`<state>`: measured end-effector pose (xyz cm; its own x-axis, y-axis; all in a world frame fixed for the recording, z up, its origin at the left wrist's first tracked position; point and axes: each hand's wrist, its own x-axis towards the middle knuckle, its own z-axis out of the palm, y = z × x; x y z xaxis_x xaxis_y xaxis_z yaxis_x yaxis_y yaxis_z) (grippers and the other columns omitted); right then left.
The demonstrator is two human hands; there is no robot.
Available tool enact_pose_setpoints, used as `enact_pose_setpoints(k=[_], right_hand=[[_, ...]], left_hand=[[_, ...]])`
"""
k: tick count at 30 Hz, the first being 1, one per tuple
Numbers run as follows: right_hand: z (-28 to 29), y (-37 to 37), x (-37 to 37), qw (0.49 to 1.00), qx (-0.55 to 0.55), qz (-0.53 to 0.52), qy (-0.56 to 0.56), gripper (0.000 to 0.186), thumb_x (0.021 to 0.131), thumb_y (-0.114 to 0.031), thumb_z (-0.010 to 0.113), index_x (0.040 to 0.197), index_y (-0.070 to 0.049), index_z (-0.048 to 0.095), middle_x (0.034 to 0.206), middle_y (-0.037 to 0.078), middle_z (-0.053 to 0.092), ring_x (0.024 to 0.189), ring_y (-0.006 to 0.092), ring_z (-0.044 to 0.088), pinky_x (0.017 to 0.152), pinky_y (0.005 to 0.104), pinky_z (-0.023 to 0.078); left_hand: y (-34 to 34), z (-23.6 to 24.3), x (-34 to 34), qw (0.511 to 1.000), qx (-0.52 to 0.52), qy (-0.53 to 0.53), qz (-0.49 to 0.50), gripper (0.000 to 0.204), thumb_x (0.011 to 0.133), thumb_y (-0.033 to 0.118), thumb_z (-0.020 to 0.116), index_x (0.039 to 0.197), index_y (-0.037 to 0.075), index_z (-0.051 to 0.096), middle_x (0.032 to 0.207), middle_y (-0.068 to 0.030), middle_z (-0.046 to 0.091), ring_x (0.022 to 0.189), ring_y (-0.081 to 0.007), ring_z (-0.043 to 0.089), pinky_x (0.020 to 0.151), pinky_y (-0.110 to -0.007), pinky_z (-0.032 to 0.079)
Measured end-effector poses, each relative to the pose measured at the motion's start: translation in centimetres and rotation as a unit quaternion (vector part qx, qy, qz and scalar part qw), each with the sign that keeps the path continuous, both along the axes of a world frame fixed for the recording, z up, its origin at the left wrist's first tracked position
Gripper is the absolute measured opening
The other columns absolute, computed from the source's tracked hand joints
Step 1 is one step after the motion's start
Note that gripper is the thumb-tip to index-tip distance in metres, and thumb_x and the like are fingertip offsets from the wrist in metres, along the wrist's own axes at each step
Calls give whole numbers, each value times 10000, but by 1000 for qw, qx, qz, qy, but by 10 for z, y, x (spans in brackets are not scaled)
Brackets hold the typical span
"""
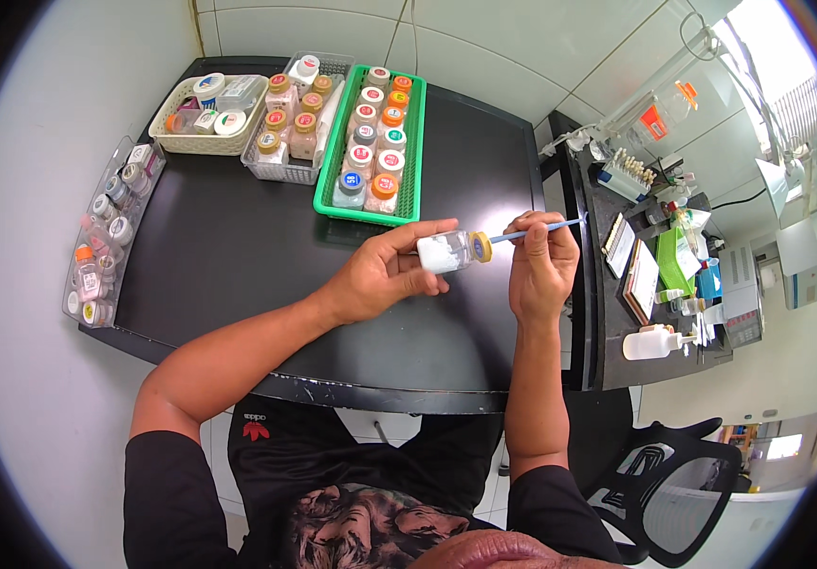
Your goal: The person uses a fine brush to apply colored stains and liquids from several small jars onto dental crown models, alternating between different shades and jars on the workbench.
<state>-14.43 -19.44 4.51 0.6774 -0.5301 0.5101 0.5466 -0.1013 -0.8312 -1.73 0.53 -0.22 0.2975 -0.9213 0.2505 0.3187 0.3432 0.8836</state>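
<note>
My left hand [377,271] holds a small clear jar [443,252] tilted on its side, its lid pointing right. White powder fills part of the jar, and its gold lid [481,247] carries a blue round label. In my right hand [543,266] is a thin blue stick-like tool [513,235], pinched between thumb and fingers. Its left end reaches the lid; whether it touches cannot be told. The other end sticks out right of my hand. Both hands are above the black table [333,356], in front of the green basket [319,202].
Jars with coloured lids stand in the green basket. Left of it are a clear basket [280,173] of jars and a cream basket [202,143]. A clear tray [122,270] of bottles lines the left edge. At right, a side counter holds a white pump bottle [650,343]; a chair [669,493] stands below.
</note>
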Motion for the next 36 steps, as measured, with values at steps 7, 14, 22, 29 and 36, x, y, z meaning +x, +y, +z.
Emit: enact_pose_setpoints(k=[7, 14, 22, 29, 36], right_hand=[[-1, 0, -2, 1000, -4, -25, -8, 222, 1060, -191, 676, 999, 23, 675, 930, 87, 669, 840, 153, 604, 765, 302, 445], [-2, -6, -1, 999, 11, -34, -38, 254, 1027, -220, 730, 952, 12, 660, 889, 71, 640, 803, 141, 544, 746, 291, 422], [-4, -2, 2, 1000, 8, -2, -23, 252, 1009, -214, 752, 896, -15, 647, 843, 57, 613, 796, 138, 518, 738, 291, 408], [-5, -3, 2, 1000, 28, 8, 1, 276, 1017, -243, 742, 874, -47, 610, 820, 48, 595, 783, 130, 492, 730, 293, 387], [-6, 1, 2, 999, 32, 19, 2, 293, 1028, -258, 725, 871, -51, 592, 827, 55, 606, 785, 148, 484, 745, 309, 376]], left_hand=[[5, 9, -4, 999, 25, 19, -6, 724, 985, 60, 753, 1613, 65, 393, 1339, -93, 649, 1048, -154, 689, 948, -316, 583], [4, 7, -6, 1000, -2, -7, 10, 622, 973, -39, 703, 1530, 78, 454, 1335, -74, 651, 1179, -146, 658, 1035, -338, 562], [-1, 0, -3, 1000, -18, -19, 13, 632, 937, -98, 685, 1478, 71, 406, 1317, -111, 583, 1198, -213, 671, 1038, -366, 559], [2, 3, -5, 999, 15, -25, 16, 671, 921, -116, 687, 1492, 79, 393, 1296, -103, 565, 1224, -222, 673, 1006, -347, 567], [5, 9, -2, 994, 35, -104, 4, 693, 914, -85, 662, 1527, 88, 388, 1167, -51, 573, 1086, -139, 668, 886, -290, 539]])
